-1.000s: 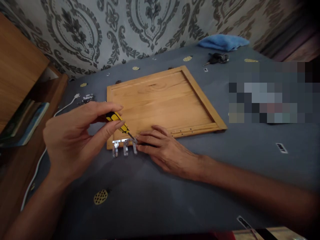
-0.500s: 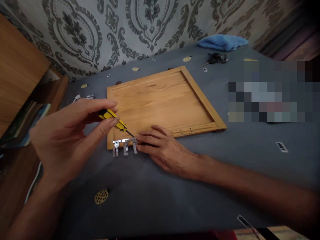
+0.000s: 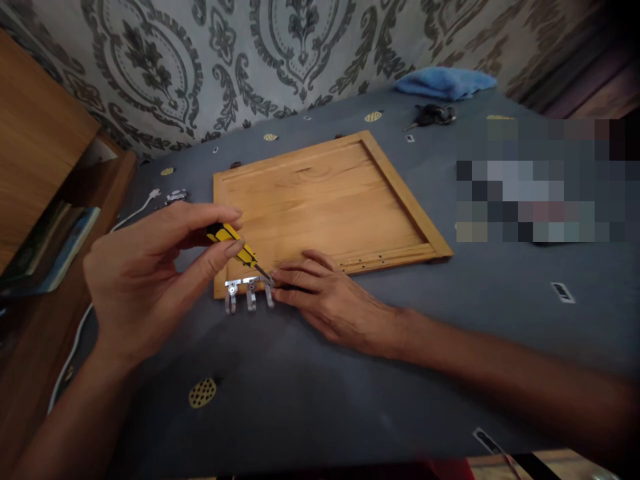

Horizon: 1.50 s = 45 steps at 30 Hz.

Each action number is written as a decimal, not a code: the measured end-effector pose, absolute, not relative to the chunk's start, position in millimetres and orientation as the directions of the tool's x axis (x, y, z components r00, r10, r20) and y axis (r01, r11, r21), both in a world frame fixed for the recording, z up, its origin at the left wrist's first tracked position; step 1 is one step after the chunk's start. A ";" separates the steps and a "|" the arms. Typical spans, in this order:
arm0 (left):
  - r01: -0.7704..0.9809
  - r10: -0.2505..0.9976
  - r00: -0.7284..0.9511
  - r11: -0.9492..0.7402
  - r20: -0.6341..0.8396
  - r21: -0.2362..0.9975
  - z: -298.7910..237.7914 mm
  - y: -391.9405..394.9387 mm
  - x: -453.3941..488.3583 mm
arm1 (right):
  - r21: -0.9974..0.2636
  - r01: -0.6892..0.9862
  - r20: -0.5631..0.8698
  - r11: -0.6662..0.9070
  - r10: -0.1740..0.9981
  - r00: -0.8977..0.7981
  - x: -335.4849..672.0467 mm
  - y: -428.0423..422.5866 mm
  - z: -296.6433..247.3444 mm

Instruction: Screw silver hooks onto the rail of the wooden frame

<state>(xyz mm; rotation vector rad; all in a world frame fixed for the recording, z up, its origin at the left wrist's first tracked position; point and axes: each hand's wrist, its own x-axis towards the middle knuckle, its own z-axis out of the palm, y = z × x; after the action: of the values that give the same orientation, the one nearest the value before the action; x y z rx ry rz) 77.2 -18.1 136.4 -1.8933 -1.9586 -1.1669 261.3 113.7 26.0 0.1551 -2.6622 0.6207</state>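
My left hand [image 3: 155, 267] pinches a yellow-and-black screwdriver [image 3: 237, 249] between thumb and fingers. The screwdriver slants down to the right, its tip at the right end of a silver metal hook rail [image 3: 250, 283]. Three hooks hang from this rail over the near left edge of a framed wooden panel [image 3: 320, 200], which lies flat. Against the rail's right end, my right hand [image 3: 335, 297] has its fingertips closed beside the screwdriver tip and steadies the rail on the frame. Whether a screw sits under the tip is hidden by the fingers.
A grey patterned cloth [image 3: 350, 400] covers the table. Keys [image 3: 431, 116] and a blue cloth [image 3: 445, 83] lie at the back right. More metal pieces [image 3: 176, 196] and a white cable [image 3: 75, 347] are on the left, beside a wooden shelf with books [image 3: 65, 250].
My left hand has shifted slightly right and down with the screwdriver, which stays at the rail's right end. My right hand and the panel hold still.
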 end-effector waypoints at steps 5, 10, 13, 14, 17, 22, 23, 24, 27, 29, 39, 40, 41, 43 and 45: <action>0.918 0.772 -0.180 -0.090 0.609 0.386 137.2 -18.6 77.3 | -0.396 -0.191 0.412 0.898 -0.012 -0.911 261.0 113.7 25.7; 0.926 0.779 -0.172 -0.081 0.603 0.369 138.0 -19.0 77.0 | -0.396 -0.206 0.430 0.895 -0.018 -0.903 261.3 113.9 26.2; 0.920 0.786 -0.167 -0.092 0.595 0.380 137.7 -18.5 76.9 | -0.397 -0.198 0.415 0.896 -0.017 -0.910 261.2 113.6 26.6; 0.919 0.786 -0.164 -0.097 0.595 0.382 137.7 -18.4 76.8 | -0.397 -0.196 0.413 0.897 -0.016 -0.910 261.0 113.5 26.7; 0.925 0.791 -0.158 -0.091 0.592 0.369 138.5 -18.6 75.5 | -0.397 -0.193 0.414 0.897 -0.013 -0.910 260.6 113.3 26.4; 0.916 0.817 -0.145 -0.102 0.559 0.387 141.1 -19.6 73.1 | -0.392 -0.202 0.426 0.897 -0.018 -0.905 260.7 113.8 25.9; 0.910 0.819 -0.153 -0.102 0.554 0.401 141.6 -19.6 73.5 | -0.390 -0.205 0.428 0.898 -0.020 -0.903 260.9 113.8 25.9; 0.906 0.816 -0.163 -0.099 0.555 0.411 142.1 -19.6 74.6 | -0.389 -0.206 0.430 0.898 -0.020 -0.902 261.1 113.8 25.8; 0.908 0.807 -0.195 -0.066 0.558 0.413 144.5 -19.5 80.1 | -0.391 -0.198 0.421 0.899 -0.017 -0.907 261.4 113.3 25.7; 0.911 0.810 -0.222 -0.026 0.542 0.412 146.2 -19.6 83.7 | -0.393 -0.202 0.422 0.897 -0.019 -0.906 261.3 113.2 25.6; 0.937 0.788 -0.191 -0.032 0.585 0.349 143.3 -20.8 76.1 | -0.401 -0.205 0.413 0.893 -0.023 -0.910 260.9 113.9 25.2; 0.933 0.788 -0.195 -0.035 0.585 0.358 142.9 -20.9 75.7 | -0.402 -0.203 0.413 0.893 -0.021 -0.911 261.1 113.8 25.1; 0.930 0.788 -0.199 -0.035 0.583 0.366 142.7 -21.0 75.5 | -0.403 -0.199 0.409 0.893 -0.019 -0.913 261.2 113.7 25.1; 0.926 0.789 -0.207 -0.033 0.578 0.377 142.5 -21.3 75.5 | -0.405 -0.193 0.404 0.894 -0.015 -0.915 261.2 113.5 25.3; 0.922 0.797 -0.209 -0.032 0.567 0.385 142.8 -21.7 76.0 | -0.405 -0.190 0.401 0.894 -0.014 -0.916 260.9 113.4 25.6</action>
<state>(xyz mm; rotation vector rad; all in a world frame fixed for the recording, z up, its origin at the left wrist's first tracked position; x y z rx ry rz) 76.0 -21.7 142.8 -1.8546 -2.0549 -1.0668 260.9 113.4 25.6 0.1497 -2.6671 0.6259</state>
